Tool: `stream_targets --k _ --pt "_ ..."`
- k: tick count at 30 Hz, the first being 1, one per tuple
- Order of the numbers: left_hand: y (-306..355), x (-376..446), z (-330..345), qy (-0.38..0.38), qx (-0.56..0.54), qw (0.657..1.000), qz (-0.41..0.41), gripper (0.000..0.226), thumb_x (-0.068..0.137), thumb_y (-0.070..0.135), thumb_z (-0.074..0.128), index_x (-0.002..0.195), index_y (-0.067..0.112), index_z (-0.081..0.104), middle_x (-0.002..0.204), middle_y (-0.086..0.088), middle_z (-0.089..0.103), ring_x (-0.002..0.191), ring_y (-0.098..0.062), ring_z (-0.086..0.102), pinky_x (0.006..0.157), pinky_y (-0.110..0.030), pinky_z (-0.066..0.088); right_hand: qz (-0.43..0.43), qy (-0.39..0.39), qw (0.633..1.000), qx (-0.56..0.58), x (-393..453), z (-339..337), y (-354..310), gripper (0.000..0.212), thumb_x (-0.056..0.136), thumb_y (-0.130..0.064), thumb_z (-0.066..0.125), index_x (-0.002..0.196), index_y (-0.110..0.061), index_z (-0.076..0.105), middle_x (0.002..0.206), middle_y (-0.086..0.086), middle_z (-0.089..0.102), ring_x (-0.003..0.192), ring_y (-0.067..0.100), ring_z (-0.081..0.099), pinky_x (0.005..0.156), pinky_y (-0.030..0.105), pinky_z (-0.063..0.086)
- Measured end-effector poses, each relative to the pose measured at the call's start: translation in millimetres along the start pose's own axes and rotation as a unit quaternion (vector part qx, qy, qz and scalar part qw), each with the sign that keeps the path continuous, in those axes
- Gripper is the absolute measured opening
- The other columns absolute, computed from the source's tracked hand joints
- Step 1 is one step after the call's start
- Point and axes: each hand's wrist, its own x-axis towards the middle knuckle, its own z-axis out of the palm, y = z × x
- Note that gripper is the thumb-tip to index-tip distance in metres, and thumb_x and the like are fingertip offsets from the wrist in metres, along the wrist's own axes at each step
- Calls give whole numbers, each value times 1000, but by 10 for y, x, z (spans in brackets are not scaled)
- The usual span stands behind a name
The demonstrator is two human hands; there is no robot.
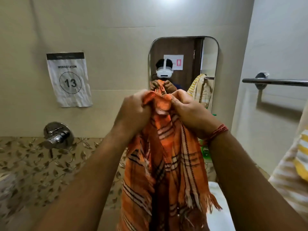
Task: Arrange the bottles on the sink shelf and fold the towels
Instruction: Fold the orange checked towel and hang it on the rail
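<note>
I am pinching the top edge of the orange checked towel point(166, 157) with my left hand point(133, 112) and right hand point(188, 110), holding it hanging unfolded before the mirror point(208, 55), so I am judging folding barely begun, bottles hidden.

Single head-worn view, close above the raised hands, facing the mirror point(184, 70) on the wall ahead

Orange towel point(166, 164) with black-and-white plaid stripes; yellow-and-white striped towel point(293, 164).
</note>
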Motion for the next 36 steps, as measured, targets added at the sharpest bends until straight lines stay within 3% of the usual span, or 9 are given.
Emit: stream_targets --k 3,5,14,16,19,25,29,33,36 --pt "-245 91 -65 121 -73 969 -202 20 89 14 49 74 14 62 68 2 63 59 -2 54 56 -25 42 -51 -68 986 -141 -76 -93 46 33 90 -50 63 114 -27 58 103 -6 67 96 13 66 80 29 54" --pt "-373 144 -142 155 -127 939 -280 25 82 9 43 86 5 67 76 -9 68 69 -20 59 63 -34 49 -87 -47 957 -272 -103 -115 96 4 95 -32 58 98 -34 59 93 -17 61 92 9 61 76 24 48" --pt "-471 172 -248 233 -121 920 -291 30 78 10 35 72 22 62 63 7 56 57 -12 51 42 -18 40 68 -32 867 -492 -140 -186 342 15 96 -13 50 97 -22 61 107 6 59 93 22 59 82 33 51" --pt "-469 184 -280 232 -92 925 -286 28 77 9 37 74 21 61 68 6 60 63 -16 55 49 -20 44 78 -6 911 -405 -125 -266 269 28 93 -4 48 83 -30 57 100 2 59 84 16 56 71 28 47" --pt "-407 186 -173 98 -46 960 -258 17 85 12 50 88 21 63 81 3 67 79 -21 66 64 -28 52 88 -63 980 -168 -137 -269 136 20 95 -14 50 95 -31 61 95 -5 63 84 13 62 67 29 52" --pt "-316 71 -232 -201 -60 936 -283 42 73 27 87 107 24 63 107 -5 59 86 -19 62 63 -30 49 39 -9 995 92 -150 -403 -39 30 99 -9 51 126 -14 61 115 -3 65 100 11 64 73 14 54" --pt "-218 99 -280 -178 -324 889 -269 28 84 -4 71 105 9 60 81 -5 53 54 -12 53 43 -25 48 -3 -27 966 256 -232 -337 -166 26 97 0 44 114 -8 63 105 1 68 95 15 67 83 24 56" --pt "-71 196 -258 -102 -394 877 -255 7 96 6 62 96 12 62 72 0 67 61 -11 62 54 -23 56 -17 -240 870 430 -402 -200 -331 61 78 15 40 139 5 40 120 24 59 107 32 65 92 43 55" --pt "-38 226 -238 -46 -327 915 -232 10 102 18 56 93 16 61 59 8 62 49 -4 56 47 -17 48 -32 -238 921 306 -389 -171 -386 58 78 16 49 134 0 43 124 23 61 116 31 64 100 45 52"
